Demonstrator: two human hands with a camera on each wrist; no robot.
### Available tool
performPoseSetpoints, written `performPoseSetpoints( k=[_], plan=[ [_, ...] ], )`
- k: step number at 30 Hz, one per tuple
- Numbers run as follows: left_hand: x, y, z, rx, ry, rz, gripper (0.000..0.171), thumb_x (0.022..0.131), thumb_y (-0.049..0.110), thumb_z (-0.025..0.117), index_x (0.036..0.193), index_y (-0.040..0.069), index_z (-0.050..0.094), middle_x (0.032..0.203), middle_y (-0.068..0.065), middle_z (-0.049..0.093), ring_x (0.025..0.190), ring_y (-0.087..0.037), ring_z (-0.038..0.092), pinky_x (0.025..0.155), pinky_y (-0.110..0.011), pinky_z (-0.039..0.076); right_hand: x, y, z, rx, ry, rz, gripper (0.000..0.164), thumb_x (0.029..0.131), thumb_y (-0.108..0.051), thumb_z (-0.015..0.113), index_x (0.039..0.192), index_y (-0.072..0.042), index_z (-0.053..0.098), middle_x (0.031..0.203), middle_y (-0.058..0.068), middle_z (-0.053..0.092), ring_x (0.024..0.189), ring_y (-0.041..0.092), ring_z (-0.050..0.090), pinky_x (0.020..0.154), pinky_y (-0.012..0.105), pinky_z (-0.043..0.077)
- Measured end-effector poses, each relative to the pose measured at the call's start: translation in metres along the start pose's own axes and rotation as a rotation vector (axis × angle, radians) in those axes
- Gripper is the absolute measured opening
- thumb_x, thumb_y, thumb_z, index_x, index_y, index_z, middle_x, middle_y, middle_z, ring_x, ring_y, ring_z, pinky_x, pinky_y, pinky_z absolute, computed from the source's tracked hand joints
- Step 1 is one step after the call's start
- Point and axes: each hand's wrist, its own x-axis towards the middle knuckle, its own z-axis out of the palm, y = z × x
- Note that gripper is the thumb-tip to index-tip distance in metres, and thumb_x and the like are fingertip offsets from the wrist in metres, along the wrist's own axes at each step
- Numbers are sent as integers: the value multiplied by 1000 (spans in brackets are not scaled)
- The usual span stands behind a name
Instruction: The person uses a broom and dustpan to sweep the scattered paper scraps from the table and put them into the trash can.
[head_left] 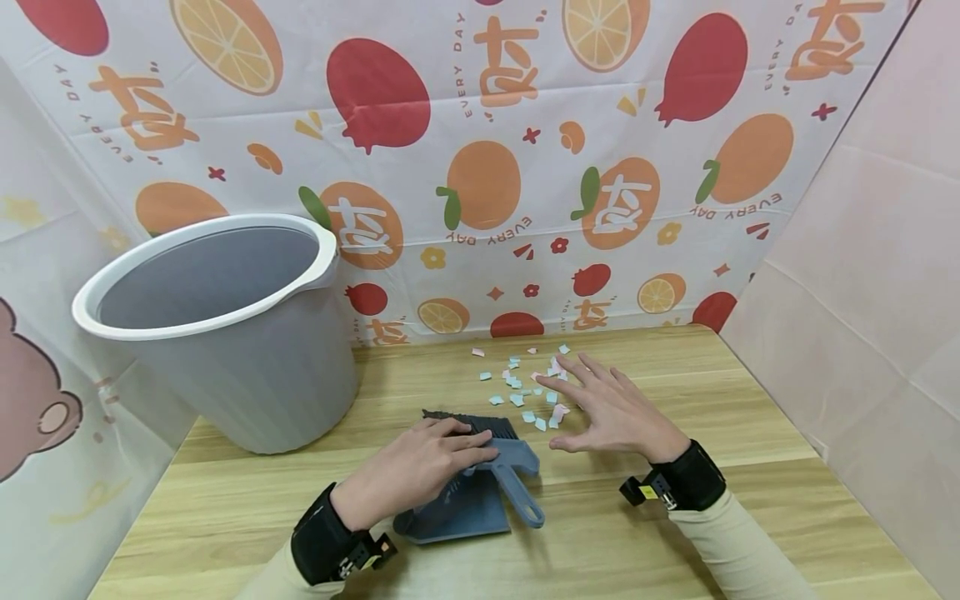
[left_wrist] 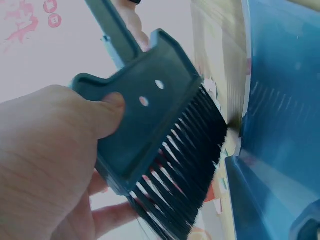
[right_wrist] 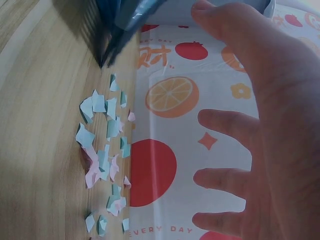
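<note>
My left hand [head_left: 416, 467] grips a blue hand brush [head_left: 516, 456] by its head, thumb on one face and fingers round the other. In the left wrist view the brush's dark bristles [left_wrist: 185, 160] point down to the right, beside the blue dustpan [left_wrist: 285, 90]. The head view has the dustpan [head_left: 472, 518] lying on the table beneath the brush, partly covered by it and the hand. With fingers spread, my right hand [head_left: 618, 412] hovers over the right side of the scattered paper scraps [head_left: 517, 400] and holds nothing. The scraps are pale blue and pink.
A large grey bin [head_left: 255, 375] with a white rim stands at the back left of the wooden table [head_left: 630, 533]. Behind the table hangs a fruit-patterned cloth [head_left: 487, 287]. A pale pink wall covering [head_left: 870, 333] borders the right side.
</note>
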Motion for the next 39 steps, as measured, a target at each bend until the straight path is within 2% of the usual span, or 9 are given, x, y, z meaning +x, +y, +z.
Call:
performPoseSetpoints(
  k=[7, 15, 22, 32, 39],
  plan=[
    [-2, -3, -2, 39, 76, 30, 67, 98, 7, 85, 159, 27, 65, 161, 4, 68, 139, -23, 71, 107, -43, 63, 0, 0, 0, -12, -9, -2, 98, 85, -80, 75, 169, -36, 51, 180, 19, 43, 162, 60, 43, 117, 89, 38],
    [-1, -6, -5, 58, 247, 50, 71, 91, 4, 91, 155, 25, 69, 157, 4, 72, 136, -21, 74, 107, -40, 64, 0, -1, 0, -9, -9, 5, 97, 85, -77, 77, 169, -35, 51, 180, 19, 43, 161, 61, 43, 115, 90, 39],
    [-6, -12, -13, 40, 387, 32, 75, 84, 6, 98, 152, 22, 70, 157, 3, 72, 135, -21, 74, 107, -39, 64, 0, -2, 0, -1, -14, 12, 97, 84, -75, 79, 169, -36, 51, 181, 19, 42, 162, 61, 42, 115, 91, 38],
    [-12, -20, -22, 41, 478, -4, 73, 87, 2, 94, 154, 20, 70, 156, 3, 73, 133, -22, 76, 104, -42, 65, 1, -1, 0, -7, -7, 6, 99, 83, -76, 79, 168, -34, 53, 180, 19, 43, 161, 61, 44, 116, 90, 38],
    [-11, -21, -19, 5, 518, 7, 68, 87, -2, 91, 149, 18, 72, 149, 4, 77, 123, -19, 80, 90, -36, 67, 1, -1, 1, -5, -4, 0, 99, 83, -77, 79, 168, -36, 52, 180, 18, 44, 161, 61, 44, 117, 89, 38]
  ],
)
